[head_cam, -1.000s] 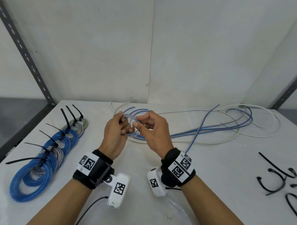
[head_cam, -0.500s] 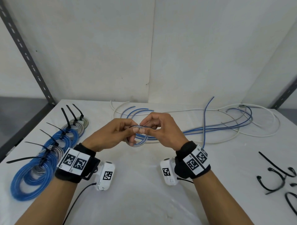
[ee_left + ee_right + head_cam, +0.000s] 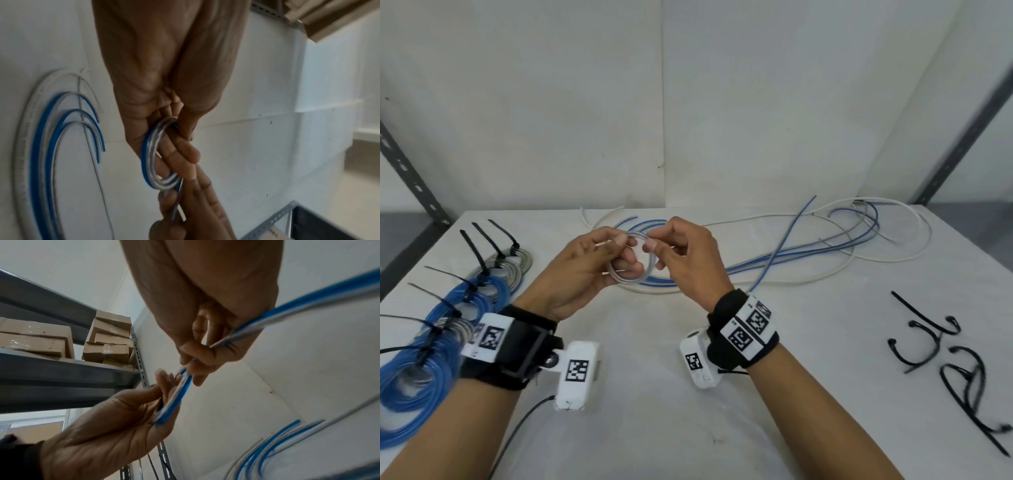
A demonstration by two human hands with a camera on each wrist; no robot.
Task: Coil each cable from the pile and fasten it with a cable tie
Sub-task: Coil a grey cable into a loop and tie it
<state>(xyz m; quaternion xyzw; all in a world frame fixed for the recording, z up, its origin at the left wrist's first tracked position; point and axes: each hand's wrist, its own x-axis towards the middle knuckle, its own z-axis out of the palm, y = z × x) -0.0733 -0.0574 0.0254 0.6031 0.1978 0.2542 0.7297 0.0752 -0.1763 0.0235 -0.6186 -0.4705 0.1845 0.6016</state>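
Head view shows me both hands raised over the white worktop [image 3: 688, 428], working on one small coil [image 3: 628, 270] of blue and clear cable. My left hand [image 3: 582, 274] has its grip clamped on the coil: the thumb presses the top of the loop, and the other fingers pass through the ring and support it from inside. My right hand [image 3: 688, 260] has its grip clamped on the same cable at the top right of the loop, pinching it between thumb and forefinger, so the two thumbs almost meet. From the left wrist view, I see the coil [image 3: 158, 155] as a few turns lying close together around the fingers of the left hand [image 3: 164, 81]. From the right wrist view, the free length of this cable [image 3: 308, 305] leaves the right hand [image 3: 216, 313] and runs away to the right. Behind the hands lies the loose pile of cables [image 3: 842, 246], blue, grey and white, spread along the far side of the worktop. At the left edge I see a row of finished coils [image 3: 448, 325], each closed with a black tie. At the right, well apart from the hands, lie several loose black cable ties [image 3: 941, 353].
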